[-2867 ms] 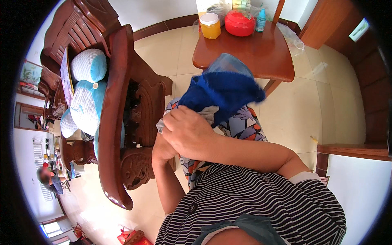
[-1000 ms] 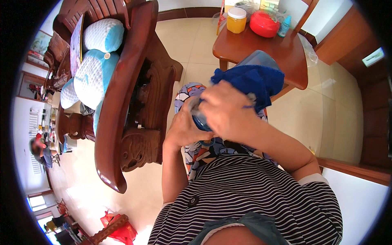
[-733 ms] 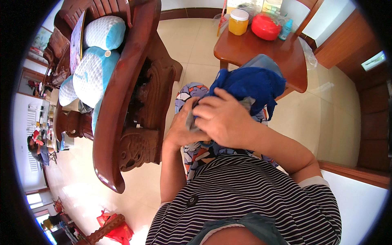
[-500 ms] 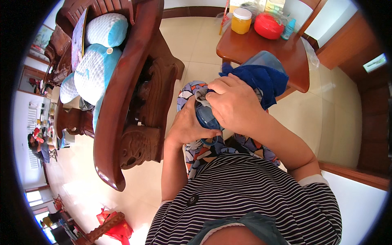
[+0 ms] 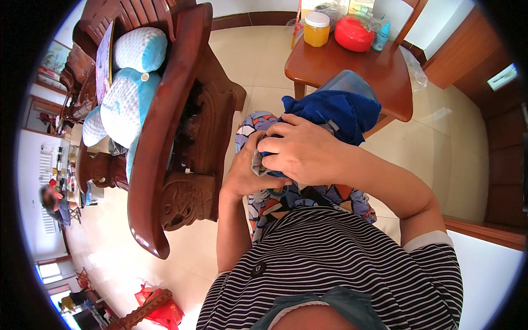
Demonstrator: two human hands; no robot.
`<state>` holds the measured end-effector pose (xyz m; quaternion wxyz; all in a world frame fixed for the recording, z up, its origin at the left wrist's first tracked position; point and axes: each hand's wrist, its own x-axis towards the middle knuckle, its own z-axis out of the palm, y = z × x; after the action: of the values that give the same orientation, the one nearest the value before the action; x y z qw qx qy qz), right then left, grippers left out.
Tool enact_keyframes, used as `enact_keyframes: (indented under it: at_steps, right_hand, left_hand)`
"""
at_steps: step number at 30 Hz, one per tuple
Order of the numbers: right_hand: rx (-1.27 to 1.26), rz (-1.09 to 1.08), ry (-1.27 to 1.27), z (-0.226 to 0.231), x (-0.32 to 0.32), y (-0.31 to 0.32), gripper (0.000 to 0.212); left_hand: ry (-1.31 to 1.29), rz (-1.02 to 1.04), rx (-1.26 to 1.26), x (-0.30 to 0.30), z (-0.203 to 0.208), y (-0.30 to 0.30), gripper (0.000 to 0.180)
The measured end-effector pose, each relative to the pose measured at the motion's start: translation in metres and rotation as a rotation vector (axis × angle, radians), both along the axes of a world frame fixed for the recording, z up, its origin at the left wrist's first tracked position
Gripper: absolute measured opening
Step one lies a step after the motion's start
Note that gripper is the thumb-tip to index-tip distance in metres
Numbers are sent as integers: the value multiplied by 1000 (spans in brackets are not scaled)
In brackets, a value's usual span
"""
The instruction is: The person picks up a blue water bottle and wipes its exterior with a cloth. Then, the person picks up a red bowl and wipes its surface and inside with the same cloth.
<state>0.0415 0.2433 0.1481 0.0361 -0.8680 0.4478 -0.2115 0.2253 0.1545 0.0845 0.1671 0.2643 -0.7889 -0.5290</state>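
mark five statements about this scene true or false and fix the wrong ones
1. The blue cloth covers part of a clear bluish container. True.
2. The right hand is well apart from any cloth. False: its fingers are on cloth.
3. The left hand is nearer the carved wooden bench than the right hand is. True.
4. The jar of yellow contents has a red lid. False: the lid is white.
5. The white and turquoise cushions are on the wooden chair. False: they are on the bench; the chair bears the jar, among other things.
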Motion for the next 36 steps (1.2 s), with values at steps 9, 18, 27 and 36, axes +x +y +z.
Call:
enact_keyframes:
  at_steps: [9, 18, 27, 36]
  right_hand:
    - [-211, -453, -78, 13, -49, 30, 11]
    - [-276, -413, -95, -12, 1, 28, 17]
    - [-307, -515, -39, -13, 12, 11, 19]
    - [267, -585, 108, 12, 32, -55, 18]
  left_hand:
    - [-186, 58, -126, 3, 11, -2, 120]
    - [-190, 46, -93, 2, 9, -6, 118]
    - [-123, 81, -138, -4, 15, 11, 113]
    - [-152, 47, -128, -3, 15, 7, 110]
